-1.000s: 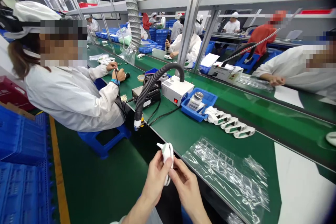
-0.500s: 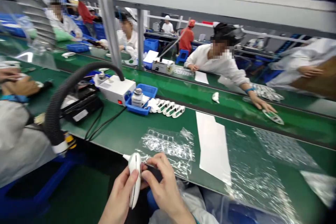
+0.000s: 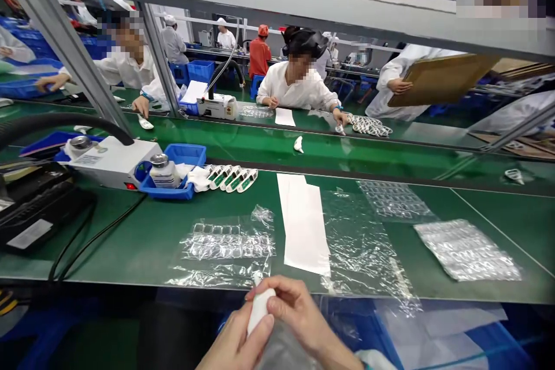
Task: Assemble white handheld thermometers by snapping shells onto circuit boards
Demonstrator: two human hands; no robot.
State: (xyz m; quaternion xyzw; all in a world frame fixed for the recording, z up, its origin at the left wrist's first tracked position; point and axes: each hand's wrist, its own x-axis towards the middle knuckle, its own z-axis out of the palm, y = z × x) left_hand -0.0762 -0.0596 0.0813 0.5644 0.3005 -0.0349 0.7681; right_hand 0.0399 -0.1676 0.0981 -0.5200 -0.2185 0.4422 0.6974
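The white device (image 3: 259, 309) sat just below the table's (image 3: 130, 243) near edge, clamped between both hands: left hand (image 3: 236, 341) closed round its lower body, right hand (image 3: 299, 315) pinching its upper part, likely to steady it for close work. Its long axis ran nearly upright, tip tilted toward the table. Plastic film (image 3: 225, 245) lay just beyond that edge.

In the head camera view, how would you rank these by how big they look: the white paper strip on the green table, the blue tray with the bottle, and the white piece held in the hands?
1. white paper strip
2. blue tray
3. white piece, mostly hidden by the left hand and right hand; being nearest the camera, its true size is unsure.
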